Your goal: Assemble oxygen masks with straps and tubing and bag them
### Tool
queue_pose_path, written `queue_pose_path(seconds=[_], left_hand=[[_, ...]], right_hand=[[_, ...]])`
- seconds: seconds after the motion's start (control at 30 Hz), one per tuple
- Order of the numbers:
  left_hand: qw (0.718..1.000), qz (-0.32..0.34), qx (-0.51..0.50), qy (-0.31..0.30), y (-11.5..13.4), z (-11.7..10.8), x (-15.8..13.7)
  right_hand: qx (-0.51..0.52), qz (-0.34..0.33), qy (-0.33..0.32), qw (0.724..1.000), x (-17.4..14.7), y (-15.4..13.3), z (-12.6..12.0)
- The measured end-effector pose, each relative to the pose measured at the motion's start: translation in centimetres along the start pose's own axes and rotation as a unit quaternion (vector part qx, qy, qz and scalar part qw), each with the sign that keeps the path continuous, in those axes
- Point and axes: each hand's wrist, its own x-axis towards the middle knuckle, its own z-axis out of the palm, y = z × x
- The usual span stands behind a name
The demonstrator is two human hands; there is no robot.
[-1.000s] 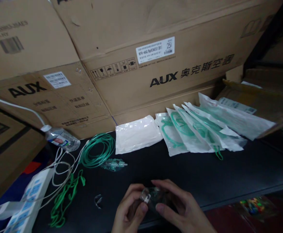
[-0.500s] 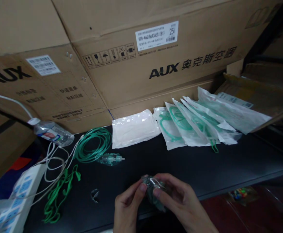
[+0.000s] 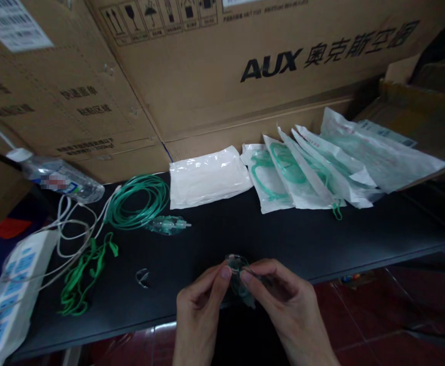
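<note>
Both hands hold a see-through greenish plastic piece, which looks like an oxygen mask (image 3: 241, 288), at the front edge of the black table (image 3: 207, 239). My left hand (image 3: 202, 295) pinches its left rim between thumb and fingers. On the other side, my right hand (image 3: 289, 300) grips it with the thumb on top; part of the mask is hidden by those fingers. A small clear curved strip (image 3: 142, 278) lies to the left. Beyond it are tangled green elastic cords (image 3: 81, 284), coiled green tubing (image 3: 134, 203) and a bagged connector piece (image 3: 167, 224).
White packets with green tubing (image 3: 272, 178) lean in a row at the back right, beside a flat white packet (image 3: 209, 178). Large cartons (image 3: 207, 91) stand behind. On the left are a plastic bottle (image 3: 64, 178), white cables (image 3: 60, 223) and a power strip (image 3: 20, 284).
The view has tilted down, so the table's things sit higher in the picture. Both hands keep hold of the mask, which has turned slightly between the fingers.
</note>
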Motion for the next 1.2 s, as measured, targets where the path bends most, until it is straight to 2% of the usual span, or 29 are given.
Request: queue_pose_path(seconds=[0.17,0.27,0.43,0.67,0.97,1.2], left_hand=[[0.999,0.029,0.008,-0.011,-0.4,-0.5,0.2],[0.998,0.051,0.017,-0.013,-0.5,-0.7,0.4],[0.998,0.061,0.023,-0.017,0.0,-0.7,0.3],[0.996,0.063,0.059,-0.034,0.1,-1.0,0.3],[0.991,0.082,0.088,-0.054,0.5,-1.1,-0.4],[0.982,0.149,0.109,-0.026,0.2,-0.6,-0.4]], right_hand=[[-0.02,-0.1,0.027,0.994,-0.1,0.2,0.4],[-0.021,-0.132,0.038,0.99,0.1,-0.1,0.8],[-0.04,-0.126,0.019,0.991,0.3,-0.6,0.6],[-0.038,-0.061,-0.04,0.997,0.5,-0.8,-0.2],[-0.006,-0.092,-0.018,0.996,0.3,-0.1,-0.2],[-0.072,-0.197,0.053,0.976,-0.6,0.3,0.2]])
